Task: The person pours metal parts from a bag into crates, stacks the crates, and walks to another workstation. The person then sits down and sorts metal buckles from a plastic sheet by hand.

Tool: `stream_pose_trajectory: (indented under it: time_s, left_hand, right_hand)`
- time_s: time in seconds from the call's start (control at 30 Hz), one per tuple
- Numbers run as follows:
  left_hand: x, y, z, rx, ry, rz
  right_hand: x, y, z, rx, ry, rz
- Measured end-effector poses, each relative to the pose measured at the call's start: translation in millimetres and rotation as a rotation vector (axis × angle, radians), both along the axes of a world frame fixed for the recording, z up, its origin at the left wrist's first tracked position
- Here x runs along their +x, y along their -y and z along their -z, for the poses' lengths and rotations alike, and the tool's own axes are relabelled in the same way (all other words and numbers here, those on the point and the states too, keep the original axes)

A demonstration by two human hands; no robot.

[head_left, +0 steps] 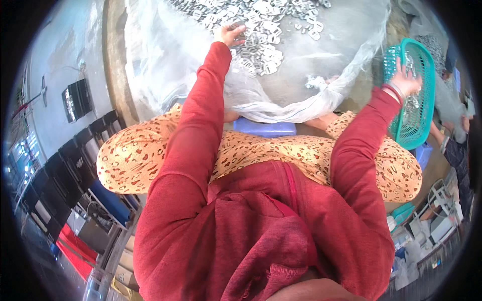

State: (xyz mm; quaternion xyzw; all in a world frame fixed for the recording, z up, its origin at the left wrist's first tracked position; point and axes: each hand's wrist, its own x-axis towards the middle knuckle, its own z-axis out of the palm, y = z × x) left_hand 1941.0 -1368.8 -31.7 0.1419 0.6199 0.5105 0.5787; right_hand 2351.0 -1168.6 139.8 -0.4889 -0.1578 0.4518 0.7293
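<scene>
My left hand (pixel 230 35) is at the near left side of a loose heap of small silver-grey metal pieces (pixel 268 52), which look like little frames or buckles. Its fingers are bent together around something small and greyish that I cannot make out. Over on the right, my right hand (pixel 405 83) is above a teal plastic basket (pixel 429 95) with slotted walls. The fingers of that hand are spread, with nothing visible in them. Some silver pieces (pixel 411 105) show inside the basket, partly covered by the hand.
Clear plastic sheeting (pixel 301 108) lies under the heap, its near edge bunched up before my legs. A blue-violet plastic thing (pixel 265 127) sits between my knees. Another person's arm (pixel 438 135) appears beyond the basket. Dark panels (pixel 70 160) line the left side.
</scene>
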Motion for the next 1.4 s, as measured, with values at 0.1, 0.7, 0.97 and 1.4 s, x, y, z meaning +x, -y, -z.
stream_pose_trajectory:
  time_s: [0.1, 0.7, 0.97, 1.4]
  left_hand:
    - [13, 2, -12, -0.123, 0.108, -0.079]
    - [22, 60, -44, 0.265, 0.783, -0.270]
    - [30, 10, -85, 0.017, 0.225, -0.114]
    - [24, 10, -17, -0.052, -0.785, 0.026]
  right_hand:
    - [-72, 5, 92, -0.093, 1.083, -0.690]
    - [-195, 98, 128, -0.129, 0.966, -1.226]
    - [-194, 101, 108, -0.353, -0.436, -1.268]
    - [-207, 105, 109, -0.119, -1.074, -1.420]
